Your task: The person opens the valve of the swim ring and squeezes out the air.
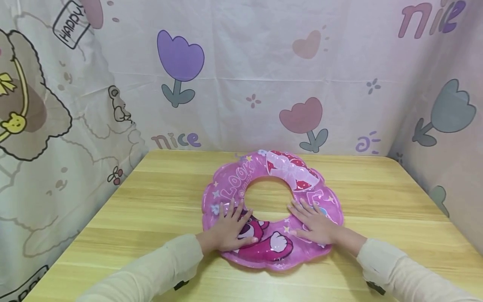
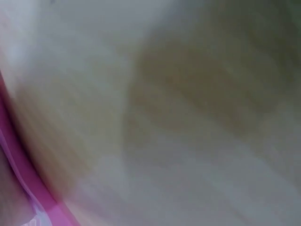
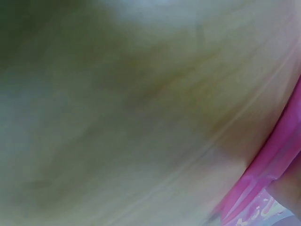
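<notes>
A pink inflatable swim ring (image 1: pixel 226 180) with a scalloped edge lies flat on the wooden table, puffed up, with a bow print at its far side and a bear print at its near side. My left hand (image 1: pixel 230 228) rests on its near left part with fingers spread, covering some of the bear. On the near right part lies my right hand (image 1: pixel 315 224), its fingers also spread. Only the pink edge of the ring (image 2: pixel 35 188) shows at the lower left of the left wrist view. The right wrist view has the same edge (image 3: pixel 263 165) at lower right.
The light wooden table (image 1: pixel 151 197) extends around the ring on all sides. Behind it hangs a pale curtain (image 1: pixel 241 50) printed with tulips and words, and more printed cloth (image 1: pixel 83 138) stands along the left and right sides.
</notes>
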Available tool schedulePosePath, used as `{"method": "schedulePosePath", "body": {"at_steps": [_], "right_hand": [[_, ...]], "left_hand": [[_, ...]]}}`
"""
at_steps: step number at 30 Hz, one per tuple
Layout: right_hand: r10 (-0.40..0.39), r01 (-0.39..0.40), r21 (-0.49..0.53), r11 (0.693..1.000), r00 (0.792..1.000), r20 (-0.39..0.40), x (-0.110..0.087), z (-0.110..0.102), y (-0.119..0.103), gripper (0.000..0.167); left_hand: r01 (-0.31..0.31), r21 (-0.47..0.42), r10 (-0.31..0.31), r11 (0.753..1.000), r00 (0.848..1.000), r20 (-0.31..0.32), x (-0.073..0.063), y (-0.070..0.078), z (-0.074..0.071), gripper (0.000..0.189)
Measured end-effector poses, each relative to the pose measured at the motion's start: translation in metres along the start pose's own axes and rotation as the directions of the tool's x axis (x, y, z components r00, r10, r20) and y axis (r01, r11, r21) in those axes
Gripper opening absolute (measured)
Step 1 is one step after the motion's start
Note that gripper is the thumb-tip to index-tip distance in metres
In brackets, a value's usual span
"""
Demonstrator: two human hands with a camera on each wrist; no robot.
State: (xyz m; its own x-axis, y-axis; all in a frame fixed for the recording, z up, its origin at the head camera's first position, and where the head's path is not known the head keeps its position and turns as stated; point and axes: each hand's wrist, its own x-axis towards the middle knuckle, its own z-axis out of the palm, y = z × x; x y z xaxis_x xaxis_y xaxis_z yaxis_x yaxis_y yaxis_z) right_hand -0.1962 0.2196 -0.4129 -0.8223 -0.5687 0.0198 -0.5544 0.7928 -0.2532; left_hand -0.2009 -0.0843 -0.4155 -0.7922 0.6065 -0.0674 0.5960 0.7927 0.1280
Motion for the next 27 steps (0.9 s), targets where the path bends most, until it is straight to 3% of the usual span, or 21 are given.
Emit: {"method": "schedulePosePath", "body": {"at_steps": [6, 16, 23, 27], "right_hand": [[0.016, -0.018, 0.062, 0.998, 0.999, 0.028, 0.001, -0.003, 0.001, 0.069], [0.028, -0.031, 0.066, 0.997, 0.998, 0.053, 0.001, -0.004, 0.002, 0.070], [0.011, -0.009, -0.035, 0.999, 0.998, 0.068, 0.000, -0.009, -0.003, 0.076], [-0.036, 0.039, -0.204, 0.978, 0.999, 0.015, 0.000, -0.011, -0.008, 0.078]], "left_hand": [[0.018, -0.032, -0.017, 0.999, 0.999, 0.043, 0.001, 0.001, -0.006, 0.080], [0.023, -0.080, -0.018, 0.997, 0.998, 0.062, 0.003, 0.000, -0.009, 0.078], [0.014, -0.048, -0.012, 0.999, 0.998, 0.056, 0.002, 0.000, -0.007, 0.083], [-0.011, 0.015, 0.012, 1.000, 1.000, -0.009, -0.001, 0.001, -0.006, 0.088]]}}
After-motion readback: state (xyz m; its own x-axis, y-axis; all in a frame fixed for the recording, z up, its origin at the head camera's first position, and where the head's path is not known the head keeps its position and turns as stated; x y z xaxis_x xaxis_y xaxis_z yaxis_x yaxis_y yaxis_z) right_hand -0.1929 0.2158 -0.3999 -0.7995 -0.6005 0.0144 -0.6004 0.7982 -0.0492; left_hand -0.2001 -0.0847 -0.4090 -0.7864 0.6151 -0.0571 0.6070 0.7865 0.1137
